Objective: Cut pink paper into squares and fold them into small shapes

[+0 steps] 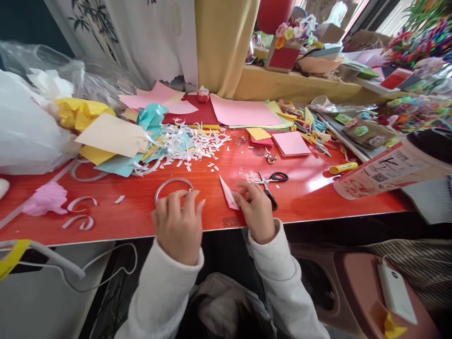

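Observation:
My left hand [179, 227] is raised over the front edge of the red table, its fingers loosely curved and apart, with nothing visible in them. Just beyond it lies a thin pale ring [156, 192], partly hidden by the fingers. My right hand [258, 209] has its thumb and fingertips at the right edge of a narrow, pointed piece of folded pink paper [228, 194], and seems to pinch it. Black-handled scissors [270, 180] lie open right behind that hand, which covers part of them.
Shredded white paper [183, 146] is heaped behind the ring, beside coloured sheets [113, 134]. A pink square paper stack [291, 143] and a small metal item [271, 159] lie farther back. At right stand a large cup [384, 169] and a yellow marker [343, 167]. Curled strips [82, 202] lie left.

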